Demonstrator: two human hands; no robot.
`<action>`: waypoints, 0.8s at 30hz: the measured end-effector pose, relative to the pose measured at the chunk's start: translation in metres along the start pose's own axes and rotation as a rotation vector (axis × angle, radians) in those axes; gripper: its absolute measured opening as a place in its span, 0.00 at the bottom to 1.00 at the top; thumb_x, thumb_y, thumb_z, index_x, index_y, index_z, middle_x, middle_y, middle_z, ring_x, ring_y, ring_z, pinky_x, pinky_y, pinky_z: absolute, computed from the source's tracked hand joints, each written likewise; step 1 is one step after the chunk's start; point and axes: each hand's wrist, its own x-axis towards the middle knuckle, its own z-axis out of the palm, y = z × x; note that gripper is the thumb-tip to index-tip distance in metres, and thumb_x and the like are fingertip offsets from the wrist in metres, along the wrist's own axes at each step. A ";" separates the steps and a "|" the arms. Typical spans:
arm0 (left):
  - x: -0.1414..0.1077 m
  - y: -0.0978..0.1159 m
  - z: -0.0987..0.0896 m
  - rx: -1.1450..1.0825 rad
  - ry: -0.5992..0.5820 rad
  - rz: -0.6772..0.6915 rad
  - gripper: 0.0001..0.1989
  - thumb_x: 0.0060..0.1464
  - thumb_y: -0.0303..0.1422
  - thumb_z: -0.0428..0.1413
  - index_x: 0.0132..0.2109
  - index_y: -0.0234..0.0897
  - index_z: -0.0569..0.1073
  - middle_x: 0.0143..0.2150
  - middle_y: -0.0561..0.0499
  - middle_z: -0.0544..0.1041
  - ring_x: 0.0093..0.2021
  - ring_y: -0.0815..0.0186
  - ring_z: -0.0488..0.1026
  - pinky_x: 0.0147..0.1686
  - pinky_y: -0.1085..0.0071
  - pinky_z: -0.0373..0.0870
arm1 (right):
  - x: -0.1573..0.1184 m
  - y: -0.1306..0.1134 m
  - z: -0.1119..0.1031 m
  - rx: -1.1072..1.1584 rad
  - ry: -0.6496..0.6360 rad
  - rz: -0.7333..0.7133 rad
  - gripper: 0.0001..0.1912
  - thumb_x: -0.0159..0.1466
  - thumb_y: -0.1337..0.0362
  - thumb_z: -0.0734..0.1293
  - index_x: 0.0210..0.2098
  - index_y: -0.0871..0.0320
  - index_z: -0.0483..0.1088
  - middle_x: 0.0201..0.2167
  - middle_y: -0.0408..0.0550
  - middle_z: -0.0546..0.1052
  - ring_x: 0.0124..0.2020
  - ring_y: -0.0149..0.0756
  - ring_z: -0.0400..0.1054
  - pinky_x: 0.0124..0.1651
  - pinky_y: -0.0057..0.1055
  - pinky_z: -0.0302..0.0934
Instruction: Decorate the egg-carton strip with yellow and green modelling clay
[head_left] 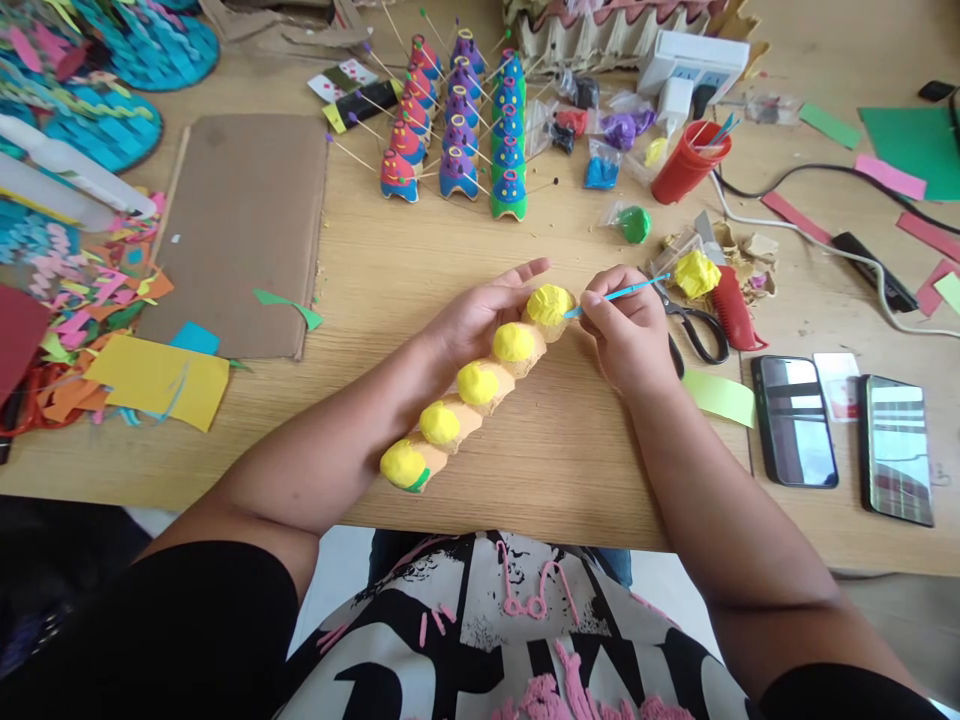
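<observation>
My left hand [480,318] holds a strip of egg carton [486,400] from behind its far end, with part of the hand hidden by it. The strip slants across the front of the table, each bump capped with yellow clay [478,383]; a bit of green shows at its near end. Pinched in my right hand [628,325] is a thin blue modelling tool [634,289], its tip against the yellow cap on the farthest bump. The clay on that bump looks rougher than on the others. A lump of yellow clay [696,274] lies just beyond my right hand.
Three painted carton caterpillars [460,120] with sticks stand at the back. Scissors [694,330], a red-handled cutter [735,305] and two phones [795,420] lie to the right. A red cup [686,165] stands behind bagged clay [602,168]. Cardboard [240,220] and paper scraps lie left.
</observation>
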 end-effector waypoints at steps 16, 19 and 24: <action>-0.005 0.000 0.004 0.048 0.024 0.034 0.35 0.65 0.35 0.60 0.77 0.54 0.65 0.38 0.49 0.88 0.43 0.50 0.87 0.37 0.64 0.77 | -0.003 -0.003 0.001 -0.074 -0.033 -0.071 0.25 0.61 0.43 0.81 0.31 0.53 0.69 0.26 0.38 0.67 0.27 0.28 0.57 0.32 0.31 0.53; -0.004 0.000 0.003 0.018 0.015 0.013 0.35 0.66 0.39 0.60 0.77 0.56 0.64 0.39 0.49 0.88 0.43 0.50 0.87 0.36 0.63 0.78 | -0.004 -0.005 0.002 -0.140 -0.017 -0.063 0.26 0.60 0.41 0.80 0.31 0.52 0.69 0.28 0.39 0.68 0.29 0.29 0.57 0.31 0.31 0.53; -0.004 0.000 0.006 -0.005 0.041 0.033 0.35 0.67 0.40 0.60 0.77 0.54 0.64 0.37 0.48 0.87 0.43 0.51 0.87 0.34 0.66 0.77 | -0.006 -0.010 0.005 -0.162 -0.008 -0.096 0.26 0.61 0.40 0.80 0.30 0.52 0.69 0.27 0.40 0.67 0.28 0.29 0.56 0.30 0.31 0.51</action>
